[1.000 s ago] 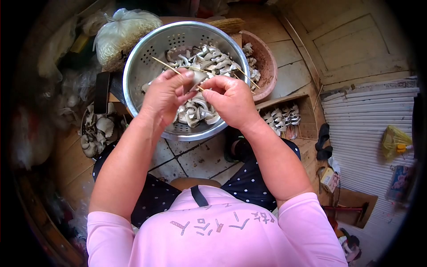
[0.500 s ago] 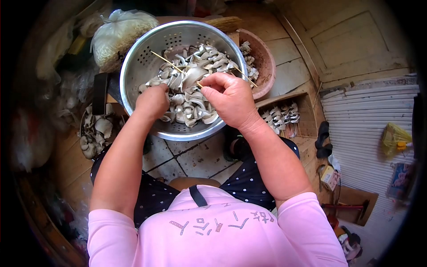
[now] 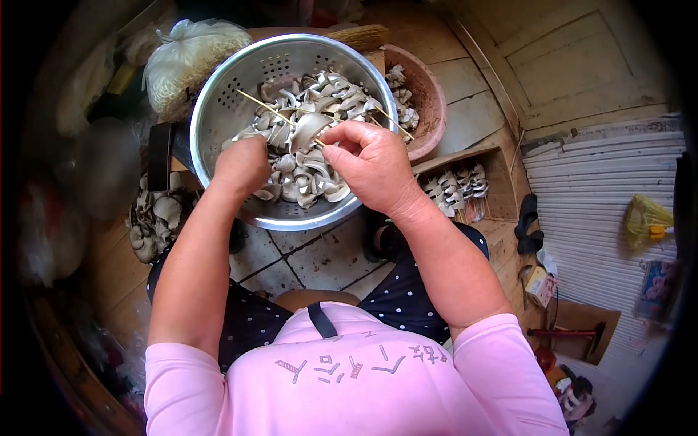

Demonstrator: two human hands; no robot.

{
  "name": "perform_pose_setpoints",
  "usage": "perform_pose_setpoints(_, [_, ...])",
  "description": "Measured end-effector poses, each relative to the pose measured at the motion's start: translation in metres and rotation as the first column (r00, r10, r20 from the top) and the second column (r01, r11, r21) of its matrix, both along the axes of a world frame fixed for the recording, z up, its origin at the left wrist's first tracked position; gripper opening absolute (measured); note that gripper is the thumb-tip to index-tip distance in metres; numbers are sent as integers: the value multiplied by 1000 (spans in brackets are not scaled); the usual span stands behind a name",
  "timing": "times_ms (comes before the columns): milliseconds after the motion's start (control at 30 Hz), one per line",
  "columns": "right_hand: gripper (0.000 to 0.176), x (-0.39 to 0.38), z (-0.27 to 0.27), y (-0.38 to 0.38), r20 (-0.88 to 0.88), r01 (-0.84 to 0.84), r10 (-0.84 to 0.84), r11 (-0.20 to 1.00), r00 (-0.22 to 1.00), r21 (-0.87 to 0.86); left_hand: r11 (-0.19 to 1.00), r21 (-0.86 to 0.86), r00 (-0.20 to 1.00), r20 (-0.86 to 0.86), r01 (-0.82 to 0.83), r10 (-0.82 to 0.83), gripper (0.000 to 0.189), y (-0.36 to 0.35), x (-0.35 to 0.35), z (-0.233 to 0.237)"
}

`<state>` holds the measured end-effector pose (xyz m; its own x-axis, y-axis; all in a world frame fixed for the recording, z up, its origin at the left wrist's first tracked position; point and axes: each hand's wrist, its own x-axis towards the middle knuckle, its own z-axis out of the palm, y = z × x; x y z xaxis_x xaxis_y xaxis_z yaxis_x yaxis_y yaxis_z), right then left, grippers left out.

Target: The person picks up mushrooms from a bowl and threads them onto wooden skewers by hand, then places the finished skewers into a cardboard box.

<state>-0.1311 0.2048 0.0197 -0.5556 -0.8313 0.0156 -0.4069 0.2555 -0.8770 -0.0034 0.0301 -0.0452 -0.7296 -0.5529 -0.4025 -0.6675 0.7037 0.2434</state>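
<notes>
A wide metal colander (image 3: 215,109) with a perforated wall holds a heap of grey-white mushroom pieces (image 3: 316,171). My right hand (image 3: 374,163) pinches the near end of a thin bamboo skewer (image 3: 265,106) between thumb and index finger. That skewer slants over the heap to the upper left and appears to pass through a broad mushroom piece (image 3: 311,128). My left hand (image 3: 243,166) is closed at the left edge of the heap, its fingertips turned away and whatever they hold hidden. More skewers (image 3: 395,123) lie at the right of the heap.
Behind the colander at right stands a pink basin (image 3: 430,102) with mushroom scraps. A wooden box (image 3: 498,182) holds threaded mushroom skewers (image 3: 458,187). Whole mushrooms (image 3: 156,221) sit at left, below a filled plastic bag (image 3: 193,65). Dark slippers (image 3: 528,225) lie at right.
The view has shifted slightly, so the colander appears a little further left. My right hand still pinches the skewer, and my left hand stays closed by the heap.
</notes>
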Motion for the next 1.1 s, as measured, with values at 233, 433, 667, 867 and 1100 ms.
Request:
perform_pose_setpoints(233, [19,-1,0,1,-31,-15,14,1000,999,0,590,764,683,-285,-263,673,8,-28,3,36])
perform_pose_setpoints(433, [17,1,0,0,0,-3,3,1000,1000,-21,299,952,284,-306,67,909,14,-38,8,42])
perform_pose_setpoints(667, [16,3,2,-2,55,-8,10,999,998,-42,157,969,192,-193,190,962,25,-46,10,27])
perform_pose_setpoints(867, [16,3,4,0,89,2,4,998,996,-58,50,977,97,-72,205,993,18,-53,12,24])
perform_pose_setpoints(1100, [21,1,4,3,117,-14,15,1000,993,-10,39,978,-6,-39,204,999,14,-64,13,15])
